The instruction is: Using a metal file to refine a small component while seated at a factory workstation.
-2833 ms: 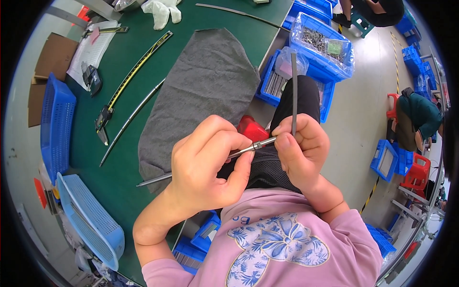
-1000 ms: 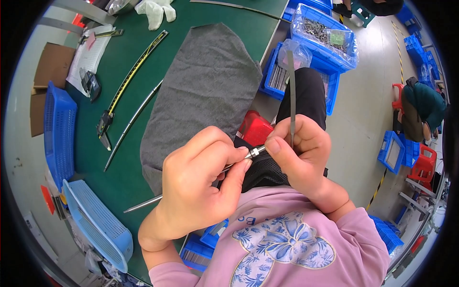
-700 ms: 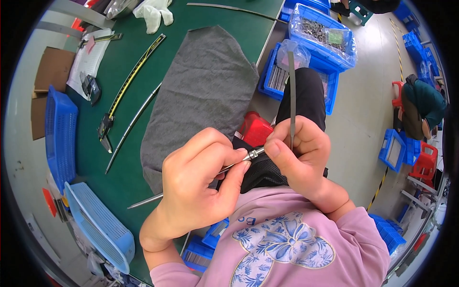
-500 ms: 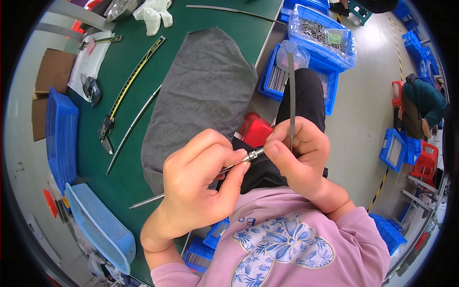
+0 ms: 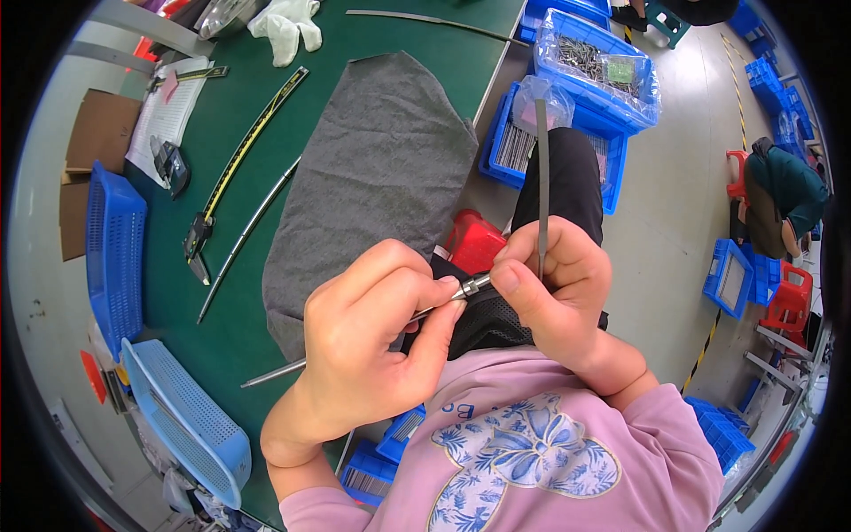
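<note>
My left hand point(image 5: 377, 328) is closed in a pinch around a slim, shiny metal rod point(image 5: 273, 374). The rod passes through the hand and its far end sticks out at lower left. A stepped metal collar point(image 5: 472, 285) shows between my two hands at the rod's right end. My right hand point(image 5: 563, 288) is closed, with its thumb and forefinger at that end. A thin, flat grey metal strip point(image 5: 542, 168), perhaps a file, rises upright from my right fingers. Its lower end is hidden by them.
A grey cloth point(image 5: 372, 177) lies on the green table point(image 5: 239, 346). Beside it are another metal rod point(image 5: 250, 238), a caliper point(image 5: 232, 173) and a second grey strip point(image 5: 425, 19). Blue baskets point(image 5: 117, 257) line the left; a blue bin point(image 5: 634, 111) of metal parts stands right. A person point(image 5: 784, 195) bends far right.
</note>
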Action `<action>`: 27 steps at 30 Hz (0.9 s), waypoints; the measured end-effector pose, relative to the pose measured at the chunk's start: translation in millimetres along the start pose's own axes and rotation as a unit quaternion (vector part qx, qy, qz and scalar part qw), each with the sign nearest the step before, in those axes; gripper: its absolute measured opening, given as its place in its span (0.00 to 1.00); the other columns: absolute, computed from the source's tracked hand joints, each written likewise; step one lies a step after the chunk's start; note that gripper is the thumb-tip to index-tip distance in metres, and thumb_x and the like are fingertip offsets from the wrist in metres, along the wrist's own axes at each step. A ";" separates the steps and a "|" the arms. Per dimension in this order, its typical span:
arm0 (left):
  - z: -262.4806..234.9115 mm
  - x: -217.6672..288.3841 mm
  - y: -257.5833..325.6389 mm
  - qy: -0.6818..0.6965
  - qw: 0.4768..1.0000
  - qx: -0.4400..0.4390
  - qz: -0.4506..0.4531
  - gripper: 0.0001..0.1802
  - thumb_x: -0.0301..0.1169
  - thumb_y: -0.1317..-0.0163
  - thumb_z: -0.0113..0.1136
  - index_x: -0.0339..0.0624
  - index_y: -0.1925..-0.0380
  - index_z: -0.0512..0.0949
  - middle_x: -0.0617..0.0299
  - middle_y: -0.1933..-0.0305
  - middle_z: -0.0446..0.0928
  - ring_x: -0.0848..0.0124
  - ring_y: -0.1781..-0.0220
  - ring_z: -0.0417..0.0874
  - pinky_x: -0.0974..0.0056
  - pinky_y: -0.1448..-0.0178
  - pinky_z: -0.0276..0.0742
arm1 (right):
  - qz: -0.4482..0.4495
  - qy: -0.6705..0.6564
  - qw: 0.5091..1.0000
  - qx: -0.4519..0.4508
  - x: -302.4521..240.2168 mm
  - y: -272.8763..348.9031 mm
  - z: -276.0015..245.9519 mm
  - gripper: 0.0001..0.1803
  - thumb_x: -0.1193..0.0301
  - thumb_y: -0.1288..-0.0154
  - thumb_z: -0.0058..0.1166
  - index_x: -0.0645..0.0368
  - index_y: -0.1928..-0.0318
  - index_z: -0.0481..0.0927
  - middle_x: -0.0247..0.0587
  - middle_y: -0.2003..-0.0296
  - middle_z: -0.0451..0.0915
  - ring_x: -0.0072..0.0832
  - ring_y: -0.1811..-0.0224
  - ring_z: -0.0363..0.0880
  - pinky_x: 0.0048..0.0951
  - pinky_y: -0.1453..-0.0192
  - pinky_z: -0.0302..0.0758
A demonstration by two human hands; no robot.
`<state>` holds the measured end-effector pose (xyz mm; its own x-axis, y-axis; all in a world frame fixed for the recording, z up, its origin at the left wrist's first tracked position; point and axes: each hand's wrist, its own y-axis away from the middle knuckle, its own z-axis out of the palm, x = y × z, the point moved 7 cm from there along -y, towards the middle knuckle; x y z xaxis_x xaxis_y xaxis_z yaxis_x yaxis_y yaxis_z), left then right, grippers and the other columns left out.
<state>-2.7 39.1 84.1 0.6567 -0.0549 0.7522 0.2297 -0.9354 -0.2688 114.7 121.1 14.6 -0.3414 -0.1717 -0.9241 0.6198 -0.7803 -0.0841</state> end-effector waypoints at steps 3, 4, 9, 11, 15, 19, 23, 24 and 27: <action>0.0 0.2 -0.2 -0.001 1.000 0.003 0.002 0.08 0.14 0.57 0.66 0.32 0.76 0.77 0.58 0.74 0.74 0.75 0.76 0.77 0.75 0.75 0.72 | -0.002 -0.002 1.000 -0.003 0.5 0.1 0.2 0.05 0.78 0.37 0.60 0.65 0.65 0.76 0.26 0.77 0.76 0.04 0.80 0.65 0.11 0.78 0.55; 0.0 0.3 -0.3 -0.001 1.000 0.003 0.002 0.08 0.14 0.57 0.66 0.32 0.76 0.77 0.58 0.74 0.74 0.75 0.76 0.77 0.75 0.75 0.72 | -0.003 -0.004 1.000 -0.003 0.5 0.1 0.0 0.05 0.78 0.37 0.60 0.65 0.66 0.76 0.26 0.77 0.76 0.04 0.80 0.64 0.11 0.78 0.55; 0.3 -0.2 -0.6 -0.002 1.000 0.004 0.006 0.09 0.14 0.57 0.66 0.32 0.76 0.77 0.58 0.74 0.74 0.75 0.76 0.77 0.75 0.75 0.72 | 0.004 0.000 1.000 0.000 1.2 -0.9 0.5 0.05 0.78 0.37 0.60 0.65 0.66 0.76 0.25 0.78 0.75 0.04 0.81 0.63 0.11 0.79 0.54; 1.3 -1.3 -0.5 -0.001 1.000 0.018 0.005 0.10 0.14 0.58 0.66 0.34 0.76 0.77 0.58 0.75 0.73 0.72 0.78 0.76 0.71 0.77 0.71 | 0.003 -0.002 1.000 0.009 2.3 -1.6 -1.1 0.05 0.77 0.37 0.61 0.64 0.67 0.77 0.24 0.79 0.75 0.04 0.81 0.62 0.11 0.79 0.54; 2.9 -5.9 0.3 -0.029 0.998 0.053 0.016 0.11 0.15 0.59 0.68 0.36 0.75 0.76 0.58 0.75 0.72 0.66 0.79 0.76 0.66 0.78 0.70 | 0.041 0.067 0.997 0.006 6.0 -7.4 -4.8 0.06 0.75 0.37 0.62 0.63 0.69 0.78 0.21 0.81 0.72 0.04 0.82 0.60 0.13 0.80 0.52; 9.1 -10.0 0.0 -0.078 0.992 0.066 0.077 0.13 0.16 0.61 0.69 0.37 0.75 0.76 0.58 0.74 0.72 0.64 0.78 0.76 0.64 0.77 0.70 | 0.063 0.084 0.994 0.007 8.4 -12.9 -5.7 0.06 0.74 0.37 0.61 0.64 0.68 0.79 0.20 0.81 0.71 0.04 0.81 0.59 0.13 0.80 0.51; 11.7 -14.3 -0.8 -0.091 0.986 0.105 0.091 0.13 0.17 0.60 0.69 0.38 0.74 0.77 0.58 0.73 0.73 0.63 0.77 0.77 0.63 0.75 0.71 | 0.066 0.069 0.995 0.014 13.3 -17.5 -8.2 0.05 0.74 0.36 0.59 0.65 0.66 0.79 0.21 0.80 0.72 0.04 0.81 0.60 0.13 0.79 0.52; 11.0 -15.5 -1.4 -0.096 0.986 0.110 0.081 0.12 0.18 0.59 0.69 0.39 0.73 0.77 0.58 0.73 0.73 0.62 0.76 0.77 0.63 0.74 0.72 | 0.065 0.066 0.996 0.020 13.0 -19.0 -8.2 0.05 0.75 0.36 0.59 0.65 0.66 0.80 0.21 0.79 0.73 0.04 0.80 0.60 0.12 0.79 0.52; 11.6 -23.1 -4.6 -0.070 0.993 0.087 0.042 0.11 0.19 0.58 0.68 0.39 0.73 0.78 0.58 0.73 0.74 0.61 0.74 0.77 0.62 0.72 0.72 | 0.065 0.054 0.996 0.024 16.9 -21.7 -9.6 0.05 0.75 0.36 0.58 0.65 0.64 0.80 0.22 0.77 0.75 0.04 0.80 0.61 0.11 0.78 0.53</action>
<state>-10.5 48.8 61.0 0.7700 -0.0702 0.6342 0.2822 -0.8540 -0.4371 102.3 141.0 -2.7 -0.1813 -0.2092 -0.9609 0.6179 -0.7844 0.0542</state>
